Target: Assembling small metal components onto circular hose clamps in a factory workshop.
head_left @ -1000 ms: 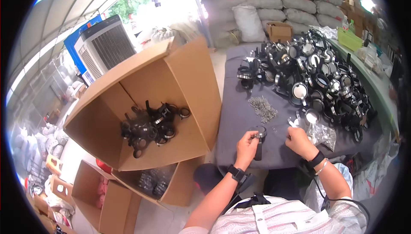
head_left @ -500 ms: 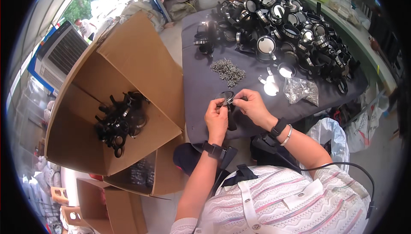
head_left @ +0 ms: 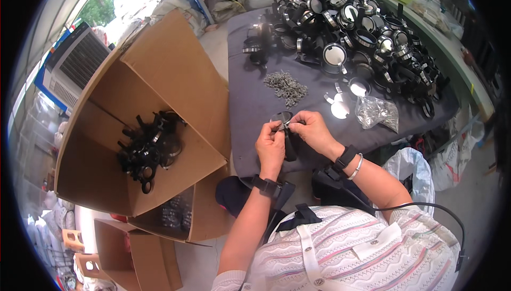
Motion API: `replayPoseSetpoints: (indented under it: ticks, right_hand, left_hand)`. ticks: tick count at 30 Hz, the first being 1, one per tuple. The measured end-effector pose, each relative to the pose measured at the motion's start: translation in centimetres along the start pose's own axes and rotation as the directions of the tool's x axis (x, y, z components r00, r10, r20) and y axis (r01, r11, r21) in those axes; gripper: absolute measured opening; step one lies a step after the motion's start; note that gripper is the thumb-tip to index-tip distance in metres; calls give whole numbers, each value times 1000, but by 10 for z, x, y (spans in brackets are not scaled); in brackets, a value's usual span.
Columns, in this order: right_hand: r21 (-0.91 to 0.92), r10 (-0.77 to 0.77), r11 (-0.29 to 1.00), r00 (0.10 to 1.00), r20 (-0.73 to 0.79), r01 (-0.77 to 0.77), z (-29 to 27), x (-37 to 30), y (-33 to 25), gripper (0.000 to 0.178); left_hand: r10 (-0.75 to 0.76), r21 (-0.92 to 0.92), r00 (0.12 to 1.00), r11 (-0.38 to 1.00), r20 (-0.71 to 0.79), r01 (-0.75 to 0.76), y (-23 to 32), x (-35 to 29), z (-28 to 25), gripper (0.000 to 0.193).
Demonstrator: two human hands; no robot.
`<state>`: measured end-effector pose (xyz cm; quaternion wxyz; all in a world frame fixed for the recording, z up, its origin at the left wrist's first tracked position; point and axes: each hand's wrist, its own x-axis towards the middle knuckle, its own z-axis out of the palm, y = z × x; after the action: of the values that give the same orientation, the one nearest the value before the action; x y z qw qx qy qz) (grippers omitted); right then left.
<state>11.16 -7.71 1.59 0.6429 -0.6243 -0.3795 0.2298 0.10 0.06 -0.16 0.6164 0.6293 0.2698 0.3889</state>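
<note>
Evidently your left hand (head_left: pixel 271 145) has its fingers clamped on the black handled ring (head_left: pixel 289 146), over the near edge of the table (head_left: pixel 247 110); your right hand's (head_left: pixel 313 131) are pinched together against it. Probably light, stiff and slick, so hold its handle.

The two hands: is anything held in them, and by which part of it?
The left hand holds a black piece by the left of its round top; the right hand is at its right side, grip unclear.
</note>
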Motion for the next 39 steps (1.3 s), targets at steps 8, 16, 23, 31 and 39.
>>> replayPoseSetpoints:
  ticks: [8,16,23,31,39]
  right_hand:
    - [-378,-182,908,983,25,177,-2,3,-1,11]
    - [-266,-138,951,986,94,158,-1,3,-7,8]
    - [-336,-205,905,958,199,263,-20,14,-12,18]
    - [-380,-89,884,897,432,271,-29,32,-14,34]
    - [-533,-63,802,926,373,269,-25,28,-22,36]
  left_hand:
    - [109,91,994,990,-32,-105,-11,0,1,14]
    - [70,-37,997,997,-27,-71,-8,-3,1,13]
    - [18,-77,998,997,55,-14,-15,0,-4,13]
    - [59,-139,980,990,192,-32,2,1,-10,22]
    - [-336,-184,912,906,234,381,29,-2,-16,24]
